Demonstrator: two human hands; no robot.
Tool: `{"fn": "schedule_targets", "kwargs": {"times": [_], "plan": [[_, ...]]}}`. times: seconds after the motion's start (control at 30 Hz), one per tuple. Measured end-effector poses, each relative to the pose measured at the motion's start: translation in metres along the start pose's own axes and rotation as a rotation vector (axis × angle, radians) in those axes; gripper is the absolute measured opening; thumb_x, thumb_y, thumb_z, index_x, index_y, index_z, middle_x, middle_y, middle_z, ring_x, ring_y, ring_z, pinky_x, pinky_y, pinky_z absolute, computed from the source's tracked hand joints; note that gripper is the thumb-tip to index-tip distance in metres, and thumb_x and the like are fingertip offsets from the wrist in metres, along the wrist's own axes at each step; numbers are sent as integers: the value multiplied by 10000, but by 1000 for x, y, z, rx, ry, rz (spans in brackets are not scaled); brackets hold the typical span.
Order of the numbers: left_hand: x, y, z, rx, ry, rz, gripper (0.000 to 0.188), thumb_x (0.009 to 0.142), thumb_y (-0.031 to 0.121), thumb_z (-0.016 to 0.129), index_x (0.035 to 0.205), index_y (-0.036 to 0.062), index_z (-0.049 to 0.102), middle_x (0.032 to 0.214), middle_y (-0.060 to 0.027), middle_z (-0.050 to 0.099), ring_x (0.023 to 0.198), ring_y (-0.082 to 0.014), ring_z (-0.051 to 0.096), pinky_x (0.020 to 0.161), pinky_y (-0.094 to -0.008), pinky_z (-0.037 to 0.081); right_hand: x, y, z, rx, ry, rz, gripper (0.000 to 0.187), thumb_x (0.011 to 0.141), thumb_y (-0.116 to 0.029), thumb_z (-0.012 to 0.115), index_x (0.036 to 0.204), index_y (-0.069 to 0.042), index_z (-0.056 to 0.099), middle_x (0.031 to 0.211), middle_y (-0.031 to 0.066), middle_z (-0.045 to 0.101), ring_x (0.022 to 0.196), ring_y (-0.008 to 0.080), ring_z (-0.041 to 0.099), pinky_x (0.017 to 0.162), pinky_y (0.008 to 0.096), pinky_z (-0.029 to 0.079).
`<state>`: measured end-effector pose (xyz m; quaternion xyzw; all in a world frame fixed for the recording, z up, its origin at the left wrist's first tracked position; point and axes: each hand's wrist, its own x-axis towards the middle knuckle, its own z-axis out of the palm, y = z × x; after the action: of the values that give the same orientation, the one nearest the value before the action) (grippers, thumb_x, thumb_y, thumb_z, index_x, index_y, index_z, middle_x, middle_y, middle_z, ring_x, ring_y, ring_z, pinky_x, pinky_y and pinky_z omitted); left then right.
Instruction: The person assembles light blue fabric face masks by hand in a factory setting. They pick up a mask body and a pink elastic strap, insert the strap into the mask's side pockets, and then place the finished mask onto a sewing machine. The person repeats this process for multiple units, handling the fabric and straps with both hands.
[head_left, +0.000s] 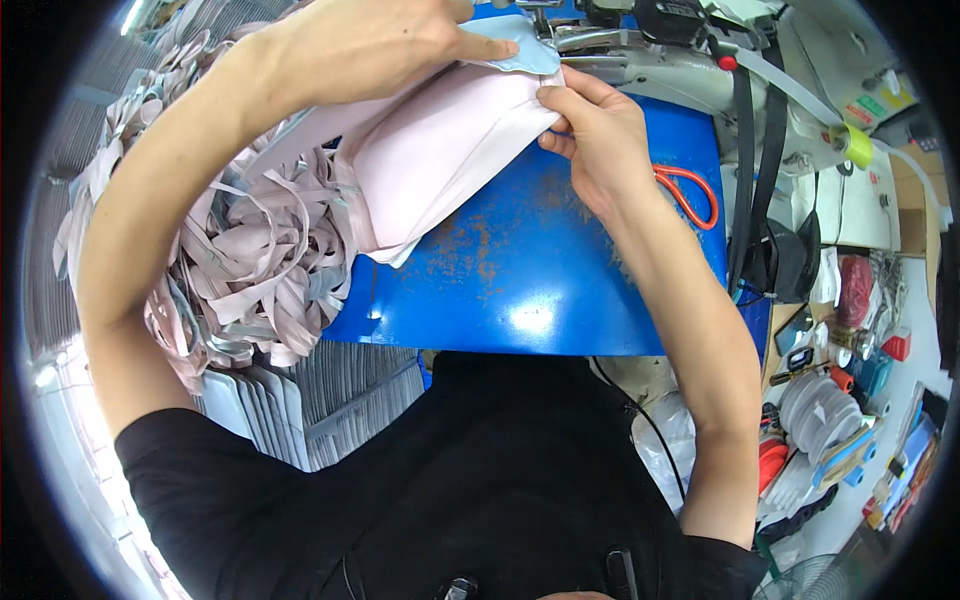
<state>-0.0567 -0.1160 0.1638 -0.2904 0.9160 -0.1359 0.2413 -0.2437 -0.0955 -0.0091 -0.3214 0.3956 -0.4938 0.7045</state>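
Fingers [566, 104] of the right hand [612, 140] pinched tight on the 2 o'clock corner of the pink fabric [440, 150].
Fabric spreads toward 8 o'clock from that pinch, roughly 7 o'clock of the left hand's [405, 45] outstretched digit, over the blue table [540, 270]. That digit lies on a light-blue piece [535, 58]; can't tell if left grip is open or closed, its other fingers are tucked away or cropped at 12 o'clock. Left forearm and hand hide fabric's 10 o'clock end.

Pale pink fabric [440, 145], seemingly layered
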Motion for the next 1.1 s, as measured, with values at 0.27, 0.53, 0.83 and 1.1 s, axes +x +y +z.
{"fn": "schedule_targets", "kwargs": {"times": [0.27, 0.53, 0.83, 1.1], "plan": [[4, 17, -7, 111, 85, 19, 253, 892, 152, 580, 1069, 22, 705, 775, -137, 658, 664, -298, 723, 521, -423, 553, 11, 6, 6, 138, -1, -15, 278, 933, -44, 709, 1198, 38, 702, 1034, 125, 751, 865, 206, 743, 750, 355, 622], [33, 75, 28, 87, 333, -312, 288, 870, 115, 640, 1128, 11, 712, 802, -116, 690, 658, -271, 719, 581, -363, 561, 12, 17, 1, 179, 13, -75, 288, 960, -69, 714, 1235, 17, 707, 1028, 72, 750, 853, 115, 690, 783, 305, 601], [60, 110, 34, -119, 451, -521, 373, 761, 98, 688, 1076, -98, 653, 774, -164, 702, 670, -281, 736, 541, -359, 548, -5, 26, -12, 125, -70, -184, 298, 935, -1, 705, 1232, 29, 704, 1139, 102, 740, 977, 122, 685, 854, 272, 555], [79, 118, 47, -414, 524, -750, 336, 751, 138, 701, 1032, -36, 639, 829, -175, 703, 718, -324, 734, 588, -415, 558, -16, 38, -32, -126, -100, -241, 341, 909, 5, 723, 1248, 21, 693, 1167, 105, 705, 967, 131, 675, 850, 264, 547]]}}
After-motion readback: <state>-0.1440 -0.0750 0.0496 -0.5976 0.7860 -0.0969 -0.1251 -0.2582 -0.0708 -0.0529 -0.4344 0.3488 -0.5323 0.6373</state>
